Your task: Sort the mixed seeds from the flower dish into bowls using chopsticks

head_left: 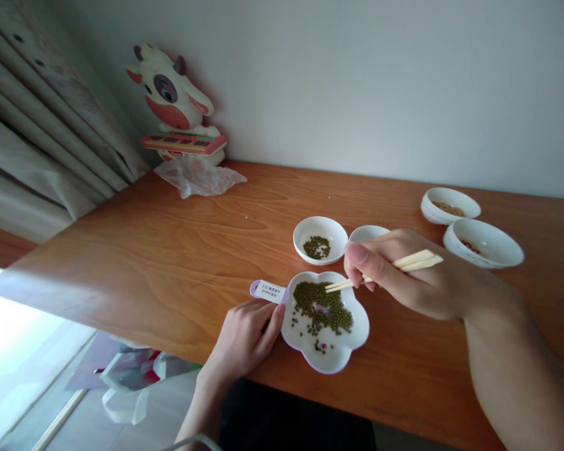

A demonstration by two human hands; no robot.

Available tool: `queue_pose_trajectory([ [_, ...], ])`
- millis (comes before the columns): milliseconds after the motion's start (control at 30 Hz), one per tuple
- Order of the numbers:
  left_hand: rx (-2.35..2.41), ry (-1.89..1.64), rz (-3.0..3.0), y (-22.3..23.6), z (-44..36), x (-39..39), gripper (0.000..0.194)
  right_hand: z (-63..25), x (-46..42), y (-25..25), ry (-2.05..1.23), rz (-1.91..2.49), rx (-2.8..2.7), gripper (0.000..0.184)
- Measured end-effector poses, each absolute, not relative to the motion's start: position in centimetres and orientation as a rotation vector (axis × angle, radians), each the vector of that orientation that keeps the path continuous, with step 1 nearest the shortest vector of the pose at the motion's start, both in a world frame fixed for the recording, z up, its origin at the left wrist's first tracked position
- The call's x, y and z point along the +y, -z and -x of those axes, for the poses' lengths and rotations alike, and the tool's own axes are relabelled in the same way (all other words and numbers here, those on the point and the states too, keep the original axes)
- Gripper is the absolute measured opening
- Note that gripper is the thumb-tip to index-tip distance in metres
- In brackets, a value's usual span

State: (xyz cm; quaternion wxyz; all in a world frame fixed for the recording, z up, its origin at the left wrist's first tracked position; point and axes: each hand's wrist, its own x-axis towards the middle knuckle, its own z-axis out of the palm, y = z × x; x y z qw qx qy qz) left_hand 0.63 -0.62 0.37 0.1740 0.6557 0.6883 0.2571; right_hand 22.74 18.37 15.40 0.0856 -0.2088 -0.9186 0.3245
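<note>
A flower-shaped white dish (pixel 331 360) with a lilac rim lies at the table's front edge, with many green mung beans (pixel 331 313) in it. My left hand (pixel 251 335) is closed at the dish's labelled handle (pixel 270 291), thumb against the rim. Pinched in my right hand (pixel 404 269) is a pair of wooden chopsticks (pixel 416 260), their tips over the beans at the dish's far side. I see no bean between the tips. Just behind stands a round white bowl (pixel 320 258) holding some mung beans. Beside it, another white bowl (pixel 369 233) is partly hidden by my right hand.
Two white bowls stand at the right, one with yellowish grains (pixel 449 208), the other with reddish-brown ones (pixel 472 246). At the back left, a cow-shaped toy keyboard (pixel 183 141) leans near the wall behind a clear plastic bag (pixel 197 178). A curtain (pixel 32 138) hangs at the left.
</note>
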Motion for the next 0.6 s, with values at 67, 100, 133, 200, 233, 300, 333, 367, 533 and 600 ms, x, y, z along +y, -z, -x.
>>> queue_pose_trajectory([
  [67, 1.948, -0.721, -1.846, -0.3, -0.6, -0.6, 0.040, -23.1, 18.7, -15.5, -0.975, 0.570, -2.778, 0.058],
  [100, 1.947, -0.718, -1.840, -0.2, -0.5, -0.7, 0.040, -23.2, 18.8, -15.6, -0.966, 0.547, -2.789, 0.057],
  [133, 1.945, -0.714, -1.836, -0.2, -0.5, -0.7, 0.039, -23.3, 18.9, -15.6, -0.951, 0.532, -2.790, 0.057],
  [200, 1.942, -0.706, -1.832, -0.2, -0.5, -0.7, 0.039, -23.5, 19.0, -15.6, -0.943, 0.510, -2.789, 0.058],
  [233, 1.939, -0.701, -1.830, -0.2, -0.4, -0.7, 0.039, -23.5, 19.1, -15.6, -0.954, 0.501, -2.792, 0.058],
  [300, 1.932, -0.692, -1.823, -0.2, -0.4, -0.7, 0.039, -23.6, 19.1, -15.4, -0.990, 0.486, -2.798, 0.057],
  [333, 1.932, -0.688, -1.819, -0.2, -0.4, -0.7, 0.039, -23.6, 19.1, -15.3, -1.010, 0.488, -2.799, 0.056],
  [367, 1.932, -0.686, -1.815, -0.2, -0.4, -0.7, 0.039, -23.5, 19.1, -15.2, -1.032, 0.491, -2.795, 0.057],
  [533, 1.923, -0.683, -1.813, -0.2, -0.4, -0.7, 0.040, -23.0, 19.1, -14.6, -1.151, 0.444, -2.775, 0.060],
  [600, 1.905, -0.688, -1.813, -0.3, -0.5, -0.7, 0.039, -22.6, 19.1, -14.3, -1.179, 0.376, -2.765, 0.062],
])
